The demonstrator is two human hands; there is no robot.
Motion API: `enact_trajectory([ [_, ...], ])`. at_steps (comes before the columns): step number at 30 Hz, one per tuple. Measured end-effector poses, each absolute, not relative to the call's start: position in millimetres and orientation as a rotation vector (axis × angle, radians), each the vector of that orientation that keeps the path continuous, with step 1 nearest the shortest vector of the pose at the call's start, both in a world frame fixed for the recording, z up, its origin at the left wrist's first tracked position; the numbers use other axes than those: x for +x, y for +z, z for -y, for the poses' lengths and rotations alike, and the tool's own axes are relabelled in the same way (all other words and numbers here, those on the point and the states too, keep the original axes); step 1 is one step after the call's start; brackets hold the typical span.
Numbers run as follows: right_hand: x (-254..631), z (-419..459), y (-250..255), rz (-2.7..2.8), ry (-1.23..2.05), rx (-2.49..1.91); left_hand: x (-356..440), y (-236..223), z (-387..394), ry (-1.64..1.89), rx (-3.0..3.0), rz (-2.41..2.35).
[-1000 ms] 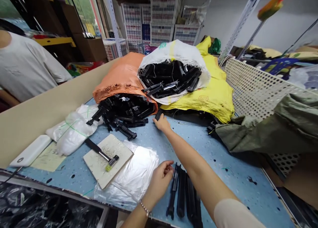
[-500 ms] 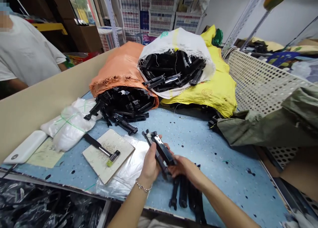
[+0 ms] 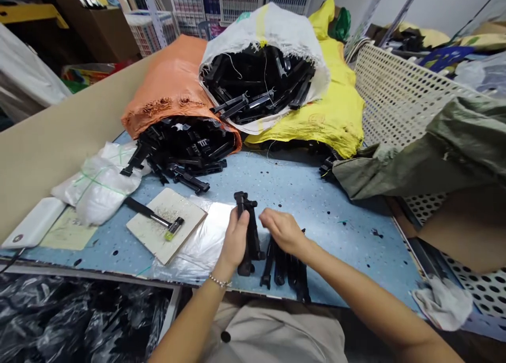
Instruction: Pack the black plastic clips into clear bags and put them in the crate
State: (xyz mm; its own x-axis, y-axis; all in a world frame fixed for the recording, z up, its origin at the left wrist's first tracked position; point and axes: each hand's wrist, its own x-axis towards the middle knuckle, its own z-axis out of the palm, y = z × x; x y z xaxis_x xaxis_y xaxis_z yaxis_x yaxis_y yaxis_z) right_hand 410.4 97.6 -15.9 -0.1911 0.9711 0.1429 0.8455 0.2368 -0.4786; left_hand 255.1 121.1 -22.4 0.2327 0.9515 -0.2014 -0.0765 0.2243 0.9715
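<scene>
My left hand (image 3: 235,242) is wrapped round long black plastic parts (image 3: 252,228), at least two, held nearly upright above the blue table. Just to their right is my right hand (image 3: 285,231), its fingers curled in a closed pinch. What it pinches, if anything, is hidden. Below that hand, several similar black parts (image 3: 280,265) lie side by side near the table's front edge. A hammer (image 3: 154,218) with a black handle rests across a pale square board (image 3: 158,249), left of my left hand, and clear plastic sheeting (image 3: 201,247) lies between them.
Behind stand an orange sack (image 3: 166,84) and a white sack (image 3: 272,28), both open and full of black parts, beside a yellow sack (image 3: 336,110). A tied white bag (image 3: 97,189) lies left. At right are a perforated crate (image 3: 391,94) and a crumpled cloth (image 3: 443,302).
My right hand has come away from the held parts and curled up beside them. The parts in my left hand now stand more upright. The whole view has tilted downward.
</scene>
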Motion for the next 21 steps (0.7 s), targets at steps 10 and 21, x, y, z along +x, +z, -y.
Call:
enact_trajectory([
  [10,425.9,-83.7,-33.9,2.280,0.341,-1.801,254.9,-49.8,-124.8,0.704,1.487,-1.215],
  [21,599.0,-205.6,-5.8,1.731,-0.066,-2.607,262.9,-74.0,-94.0,0.367,2.082,-1.337],
])
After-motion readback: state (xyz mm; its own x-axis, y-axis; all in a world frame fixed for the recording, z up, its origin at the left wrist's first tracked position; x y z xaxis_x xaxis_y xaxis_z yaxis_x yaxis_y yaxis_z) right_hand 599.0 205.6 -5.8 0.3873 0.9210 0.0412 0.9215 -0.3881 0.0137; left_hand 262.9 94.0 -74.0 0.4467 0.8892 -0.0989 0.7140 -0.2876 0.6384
